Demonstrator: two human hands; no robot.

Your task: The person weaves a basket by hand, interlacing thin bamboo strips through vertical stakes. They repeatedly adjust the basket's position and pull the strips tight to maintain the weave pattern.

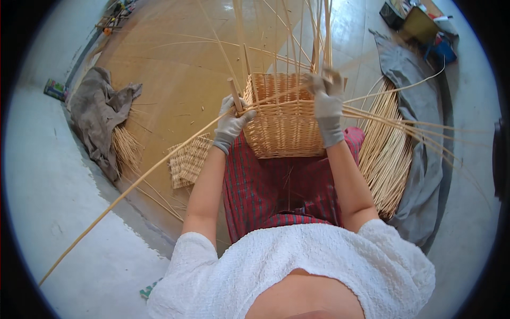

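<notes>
A half-woven wicker basket (282, 127) rests on my lap over a red plaid cloth (268, 189), with many upright canes rising from its rim. My left hand (232, 121), in a grey glove, grips a long cane (133, 186) at the basket's left corner beside a short wooden stake (235, 95). The cane runs down to the lower left. My right hand (326, 109), also gloved, holds weaving canes at the basket's right rim; several canes trail off to the right.
A bundle of canes (385, 154) lies on a grey cloth (425, 175) to my right. A flat woven mat (187, 160) sits left of my knee. Another grey cloth (98, 114) covers canes at left. Boxes and tools (425, 29) stand at the far right.
</notes>
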